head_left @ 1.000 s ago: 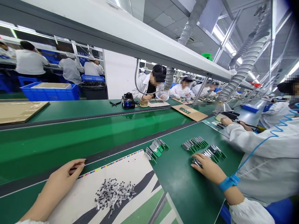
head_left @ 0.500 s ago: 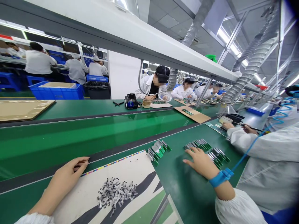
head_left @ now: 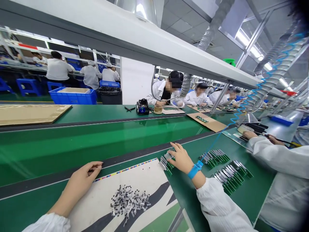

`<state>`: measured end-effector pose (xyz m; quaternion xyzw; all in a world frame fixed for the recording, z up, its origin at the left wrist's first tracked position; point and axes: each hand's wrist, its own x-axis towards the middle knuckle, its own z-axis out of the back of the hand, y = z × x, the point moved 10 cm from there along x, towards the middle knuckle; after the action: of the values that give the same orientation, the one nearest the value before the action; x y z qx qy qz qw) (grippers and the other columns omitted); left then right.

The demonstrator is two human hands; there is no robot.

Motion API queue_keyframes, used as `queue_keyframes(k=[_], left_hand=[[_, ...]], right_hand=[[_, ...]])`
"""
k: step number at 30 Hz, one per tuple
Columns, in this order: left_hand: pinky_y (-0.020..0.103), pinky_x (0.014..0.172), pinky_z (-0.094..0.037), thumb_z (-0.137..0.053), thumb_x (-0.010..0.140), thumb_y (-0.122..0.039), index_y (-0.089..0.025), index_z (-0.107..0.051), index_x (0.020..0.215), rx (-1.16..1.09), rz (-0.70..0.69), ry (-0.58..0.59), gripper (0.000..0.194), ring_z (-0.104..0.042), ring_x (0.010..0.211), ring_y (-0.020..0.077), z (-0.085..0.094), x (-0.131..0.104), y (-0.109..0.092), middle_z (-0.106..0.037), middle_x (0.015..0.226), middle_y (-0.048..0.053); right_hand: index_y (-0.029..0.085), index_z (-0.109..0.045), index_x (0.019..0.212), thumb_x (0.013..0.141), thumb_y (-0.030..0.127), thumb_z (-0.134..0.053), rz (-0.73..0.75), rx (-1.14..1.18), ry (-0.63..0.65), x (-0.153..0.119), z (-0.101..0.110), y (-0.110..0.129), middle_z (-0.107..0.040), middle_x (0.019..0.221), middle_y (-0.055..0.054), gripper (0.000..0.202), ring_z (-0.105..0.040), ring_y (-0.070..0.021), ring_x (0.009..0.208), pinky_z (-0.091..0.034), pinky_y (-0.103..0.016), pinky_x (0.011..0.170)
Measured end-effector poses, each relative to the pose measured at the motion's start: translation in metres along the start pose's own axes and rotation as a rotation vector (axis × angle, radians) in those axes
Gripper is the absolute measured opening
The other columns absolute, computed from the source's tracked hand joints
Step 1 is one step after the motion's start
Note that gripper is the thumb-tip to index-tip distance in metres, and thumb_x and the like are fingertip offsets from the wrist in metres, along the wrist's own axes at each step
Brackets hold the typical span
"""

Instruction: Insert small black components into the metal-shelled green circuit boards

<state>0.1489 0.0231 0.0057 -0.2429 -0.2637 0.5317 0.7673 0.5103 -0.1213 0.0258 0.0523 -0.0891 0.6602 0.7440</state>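
Note:
My right hand [head_left: 181, 158], with a blue wrist strap [head_left: 195, 169], reaches over a small group of green circuit boards [head_left: 166, 164] at the far right corner of the printed sheet [head_left: 96, 199]. Its fingers are spread and touch or hover over the boards. My left hand [head_left: 84, 177] rests at the sheet's far left edge, fingers curled together; whether anything is between them is hidden. A pile of small black and clear parts [head_left: 129, 201] lies on the sheet. Two rows of boards, a farther one [head_left: 214, 158] and a nearer one [head_left: 233, 177], stand to the right.
A green conveyor belt [head_left: 72, 145] runs behind the sheet. Across it are pliers [head_left: 129, 109], a black device [head_left: 142, 107], a tape roll [head_left: 158, 109] and cardboard with boards [head_left: 210, 122]. A person's white sleeve [head_left: 277, 154] is at the right; other people sit beyond.
My right hand has moved left from the rows of boards to the small group beside the sheet. The view has shifted, and the nearer row now shows uncovered. My left hand keeps its pose.

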Motion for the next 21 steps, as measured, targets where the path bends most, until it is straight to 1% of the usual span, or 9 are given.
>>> queue_keyframes(k=[4,8,13,16,21], left_hand=[[0.026,0.064,-0.054,-0.05,0.075,-0.047,-0.021,-0.069,0.093,0.009,0.004,0.006,0.036,-0.068,0.08,0.0236,-0.002,0.001,0.003,-0.073,0.091,0.007],[0.026,0.063,-0.053,-0.051,0.074,-0.047,-0.021,-0.069,0.091,0.004,0.023,0.005,0.036,-0.068,0.076,0.023,-0.001,0.0,0.003,-0.073,0.089,0.006],[0.026,0.063,-0.053,-0.05,0.074,-0.048,-0.021,-0.069,0.093,-0.003,0.024,0.009,0.038,-0.068,0.077,0.0232,-0.003,0.001,0.004,-0.073,0.089,0.006],[0.027,0.063,-0.053,-0.05,0.074,-0.049,-0.022,-0.068,0.093,0.002,0.029,0.017,0.038,-0.068,0.077,0.0235,-0.004,0.001,0.005,-0.072,0.09,0.006],[0.027,0.063,-0.053,-0.05,0.073,-0.049,-0.022,-0.069,0.092,-0.001,0.027,0.012,0.038,-0.068,0.078,0.024,-0.002,0.0,0.003,-0.073,0.089,0.006]], right_hand=[[0.017,-0.059,0.113,0.094,0.025,-0.066,0.03,0.014,-0.031,-0.003,-0.004,0.006,-0.034,0.137,-0.008,0.023,-0.032,-0.0312,0.123,-0.036,-0.049,0.099],[0.016,-0.059,0.111,0.094,0.024,-0.065,0.027,0.033,-0.072,-0.003,-0.006,0.01,-0.037,0.135,-0.008,0.02,-0.035,-0.0303,0.121,-0.037,-0.048,0.098],[0.017,-0.058,0.115,0.095,0.025,-0.064,0.031,0.049,-0.093,-0.004,-0.01,0.01,-0.044,0.128,-0.008,0.022,-0.037,-0.03,0.12,-0.034,-0.051,0.1],[0.017,-0.057,0.117,0.095,0.025,-0.064,0.03,0.056,-0.099,-0.005,-0.012,0.009,-0.044,0.128,-0.008,0.024,-0.037,-0.0302,0.121,-0.032,-0.052,0.101],[0.018,-0.057,0.118,0.096,0.023,-0.064,0.038,0.066,-0.105,-0.006,-0.013,0.01,-0.046,0.127,-0.008,0.024,-0.038,-0.0299,0.12,-0.033,-0.052,0.101]])
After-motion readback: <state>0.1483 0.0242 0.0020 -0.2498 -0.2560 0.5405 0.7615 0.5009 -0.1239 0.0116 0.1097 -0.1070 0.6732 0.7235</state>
